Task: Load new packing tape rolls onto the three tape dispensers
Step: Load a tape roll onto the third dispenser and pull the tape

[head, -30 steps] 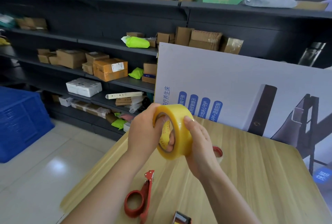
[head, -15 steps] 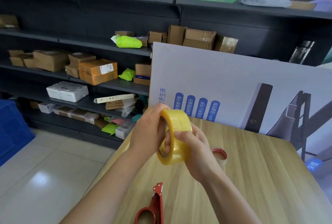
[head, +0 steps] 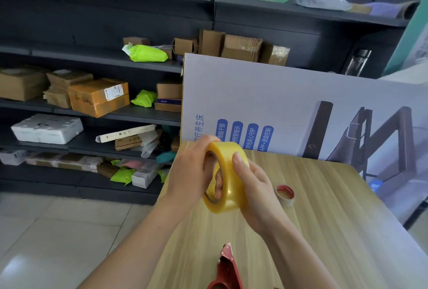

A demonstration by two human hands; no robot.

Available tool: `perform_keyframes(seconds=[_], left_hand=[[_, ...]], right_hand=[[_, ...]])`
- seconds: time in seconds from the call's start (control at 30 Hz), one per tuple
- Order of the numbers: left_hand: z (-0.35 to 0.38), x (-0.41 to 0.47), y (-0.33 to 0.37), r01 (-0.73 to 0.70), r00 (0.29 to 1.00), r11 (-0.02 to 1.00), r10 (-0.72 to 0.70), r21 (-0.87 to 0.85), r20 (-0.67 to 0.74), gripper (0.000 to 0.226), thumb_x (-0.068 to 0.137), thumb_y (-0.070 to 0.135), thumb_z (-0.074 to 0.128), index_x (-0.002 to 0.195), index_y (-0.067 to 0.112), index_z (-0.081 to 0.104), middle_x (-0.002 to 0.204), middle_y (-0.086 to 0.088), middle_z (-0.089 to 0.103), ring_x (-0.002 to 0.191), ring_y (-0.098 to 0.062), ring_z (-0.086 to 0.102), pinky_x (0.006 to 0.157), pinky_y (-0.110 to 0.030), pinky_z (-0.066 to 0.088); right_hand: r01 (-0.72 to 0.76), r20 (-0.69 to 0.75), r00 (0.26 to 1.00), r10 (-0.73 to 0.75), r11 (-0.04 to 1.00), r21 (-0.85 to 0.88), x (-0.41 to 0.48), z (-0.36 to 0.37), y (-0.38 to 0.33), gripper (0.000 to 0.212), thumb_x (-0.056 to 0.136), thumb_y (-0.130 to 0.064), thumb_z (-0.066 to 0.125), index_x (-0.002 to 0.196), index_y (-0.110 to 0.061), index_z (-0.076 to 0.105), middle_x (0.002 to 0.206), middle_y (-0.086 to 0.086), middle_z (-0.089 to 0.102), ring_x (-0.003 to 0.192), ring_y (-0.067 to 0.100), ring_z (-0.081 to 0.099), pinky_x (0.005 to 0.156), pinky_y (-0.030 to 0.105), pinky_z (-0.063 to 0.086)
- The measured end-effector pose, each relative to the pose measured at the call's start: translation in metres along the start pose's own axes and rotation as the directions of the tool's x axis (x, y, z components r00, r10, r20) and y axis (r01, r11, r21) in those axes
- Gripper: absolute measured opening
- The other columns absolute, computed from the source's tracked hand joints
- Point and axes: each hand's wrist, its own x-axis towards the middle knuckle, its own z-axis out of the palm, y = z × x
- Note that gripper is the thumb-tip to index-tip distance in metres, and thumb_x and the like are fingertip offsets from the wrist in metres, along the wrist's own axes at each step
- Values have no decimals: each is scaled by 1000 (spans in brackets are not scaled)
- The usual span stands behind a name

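Over on the left, pale floor tiles [head: 58, 230] run open up to the dark shelves [head: 92, 17], which are packed with cartons and green parcels. The wooden surface [head: 335, 219] starts with its left edge cutting diagonally down the picture, floor right beside it.

Just inside that edge and near the far corner, the left hand [head: 192, 173] is up in the air, curled round the near rim of the yellow tape roll [head: 229, 186], its fingers tucked through the core. The roll is held on edge above the surface, clear of the wood, its open core turned toward the left.

Below it, at the bottom of the picture, a red tape dispenser [head: 228, 268] lies on the surface. It is cut off by the frame and sits well apart from the roll, with bare wood between them.

The right hand [head: 257, 191] grips the roll from the other side, thumb pressed on the outer band near the top and fingers wrapped underneath. Both hands have this one roll between them.

Just beside the right hand, a small red-cored roll [head: 285, 193] rests flat on the surface. Past it lies a broad stretch of bare wood out to the right edge. Along the far edge a large printed board [head: 278, 94] stands leaning, walling off that side.
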Motion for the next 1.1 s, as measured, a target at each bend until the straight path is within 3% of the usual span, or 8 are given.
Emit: perform_keyframes(seconds=[0.1, 0.17, 0.3, 0.4, 0.53, 0.7, 0.93, 1.1], left_hand=[[-1, 3, -5, 182, 974, 974, -159, -139, 161, 15, 89, 19, 54, 96, 32, 58, 87, 7, 64, 84, -17, 61, 79, -44, 52], [-3, 1, -4, 264, 948, 933, -204, -243, 246, 25, 85, 15, 56, 90, 40, 58, 89, 11, 64, 87, -13, 62, 84, -45, 52], [-6, -9, 11, 257, 950, 894, -164, -368, 265, 46, 86, 2, 53, 94, 46, 61, 92, 7, 66, 83, -7, 63, 79, -33, 51], [-12, -14, 32, 152, 964, 885, -35, -440, 264, 43, 84, 4, 45, 104, 34, 68, 109, 4, 66, 96, -20, 64, 84, -36, 53], [-18, -22, 53, 229, 924, 773, 19, -592, 382, 34, 79, 5, 47, 100, 13, 73, 123, 2, 63, 96, -47, 58, 74, -44, 54], [-15, -29, 53, 214, 890, 879, 4, -425, 457, 39, 70, 44, 71, 108, 34, 69, 128, 17, 59, 124, -10, 51, 104, -45, 43], [-22, -16, 54, 359, 853, 815, -89, -454, 514, 34, 58, 24, 83, 92, 25, 78, 116, 15, 69, 115, -9, 60, 99, -46, 47], [-22, -6, 51, 392, 867, 748, -105, -535, 488, 20, 74, -4, 73, 87, 11, 77, 109, 4, 73, 112, -9, 62, 80, -25, 55]], right_hand=[[-65, 86, 995, 56, 992, 106, -3, 1, 1, 39, 79, -26, 60, 108, 1, 57, 84, 16, 63, 71, 26, 63, 72, 41, 52], [-45, 37, 998, 43, 998, 52, -8, 3, 5, 33, 79, -18, 59, 108, -1, 57, 83, 13, 64, 70, 23, 63, 71, 40, 51], [-30, -68, 997, 29, 999, -12, -18, 5, 4, 25, 82, -20, 55, 99, -2, 58, 73, 12, 63, 61, 21, 60, 70, 40, 50], [-35, -151, 988, 29, 999, -35, -26, 2, -2, 22, 82, -22, 55, 90, -2, 58, 66, 12, 60, 53, 21, 57, 62, 35, 51], [-41, -208, 978, 25, 996, -75, -42, -6, -11, 27, 99, -21, 48, 88, -2, 62, 64, 12, 60, 50, 20, 56, 56, 33, 51], [-167, -191, 965, 179, 983, 78, -54, -13, -15, 44, 99, -33, 39, 96, -1, 69, 67, 17, 63, 53, 25, 59, 60, 36, 51], [-162, -197, 967, 159, 987, -1, -56, -9, -13, 28, 87, -22, 43, 88, -5, 65, 68, 17, 64, 51, 23, 59, 59, 35, 50], [-128, -179, 977, 112, 989, -80, -44, -7, -12, 32, 68, -20, 46, 90, -5, 63, 65, 14, 62, 50, 22, 59, 55, 32, 52]])
